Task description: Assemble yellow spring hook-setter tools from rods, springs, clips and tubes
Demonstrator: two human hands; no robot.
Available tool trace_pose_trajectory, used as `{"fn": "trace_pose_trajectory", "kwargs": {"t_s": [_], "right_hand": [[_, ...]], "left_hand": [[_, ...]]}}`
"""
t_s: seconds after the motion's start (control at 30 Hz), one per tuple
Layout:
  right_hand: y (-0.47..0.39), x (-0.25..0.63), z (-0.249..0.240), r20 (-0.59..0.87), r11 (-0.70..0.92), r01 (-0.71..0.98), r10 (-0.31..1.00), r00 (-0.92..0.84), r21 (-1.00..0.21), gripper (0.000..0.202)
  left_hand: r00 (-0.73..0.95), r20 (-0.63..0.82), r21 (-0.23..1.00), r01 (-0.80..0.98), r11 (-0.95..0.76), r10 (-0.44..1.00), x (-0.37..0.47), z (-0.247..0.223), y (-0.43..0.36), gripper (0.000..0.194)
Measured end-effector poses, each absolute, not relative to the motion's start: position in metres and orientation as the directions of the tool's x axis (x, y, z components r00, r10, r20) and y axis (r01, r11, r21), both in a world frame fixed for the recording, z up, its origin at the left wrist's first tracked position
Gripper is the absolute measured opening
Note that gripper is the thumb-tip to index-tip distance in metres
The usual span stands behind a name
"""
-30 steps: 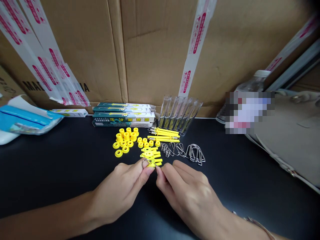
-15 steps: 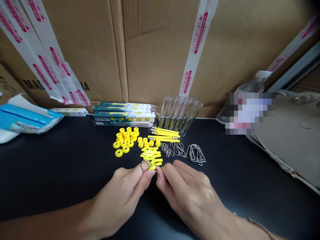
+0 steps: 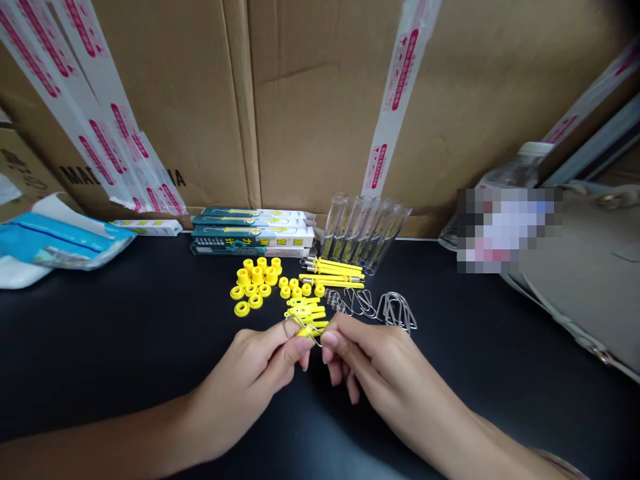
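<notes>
My left hand [image 3: 267, 357] is closed, pinching a small yellow plastic part [image 3: 304, 332] between thumb and index finger. A bent metal wire hook [image 3: 317, 343] passes along this part, partly hidden by the fingers. Thumb and forefinger of my right hand [image 3: 373, 353] grip the hook's right end, with the other fingers curled below. Just beyond the hands lie yellow flat-ended plugs [image 3: 305, 311], small yellow rings [image 3: 296, 292] and flanged yellow caps [image 3: 257, 275]. To their right are little springs [image 3: 336, 301], S-shaped wire hooks [image 3: 361, 303] and larger wire loops [image 3: 397, 311].
Clear printed tubes [image 3: 363, 233] lean against the cardboard [image 3: 310, 120], with yellow rods with springs [image 3: 333, 273] before them. Stacked spring-scale boxes [image 3: 253, 233] stand left of the tubes. A blue packet [image 3: 65, 233] lies far left; a plastic bottle [image 3: 515, 173] and grey bag [image 3: 575, 287] are right.
My right hand has turned, so its thumb now shows on the wire hook and its lower fingers hang loosely. More of the hook is visible. The whole view has shifted slightly.
</notes>
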State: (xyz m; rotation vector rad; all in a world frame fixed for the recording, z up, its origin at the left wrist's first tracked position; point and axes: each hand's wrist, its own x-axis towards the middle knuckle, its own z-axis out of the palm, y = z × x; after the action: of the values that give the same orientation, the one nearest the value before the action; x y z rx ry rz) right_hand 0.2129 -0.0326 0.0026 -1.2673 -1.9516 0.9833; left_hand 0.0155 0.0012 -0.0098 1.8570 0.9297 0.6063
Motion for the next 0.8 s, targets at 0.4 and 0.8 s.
{"fn": "trace_pose_trajectory", "kwargs": {"t_s": [0.4, 0.8], "right_hand": [[-0.028, 0.211, -0.006, 0.112, 0.233, 0.419, 0.95, -0.293, -0.878, 0.034], [-0.021, 0.209, 0.003, 0.117, 0.141, 0.095, 0.968, -0.221, -0.985, 0.022]], "left_hand": [[0.648, -0.058, 0.866, 0.411, -0.285, 0.76, 0.017, -0.004, 0.003, 0.038], [0.681, 0.002, 0.792, 0.446, -0.417, 0.732, 0.017, -0.005, 0.0, 0.045]]}}
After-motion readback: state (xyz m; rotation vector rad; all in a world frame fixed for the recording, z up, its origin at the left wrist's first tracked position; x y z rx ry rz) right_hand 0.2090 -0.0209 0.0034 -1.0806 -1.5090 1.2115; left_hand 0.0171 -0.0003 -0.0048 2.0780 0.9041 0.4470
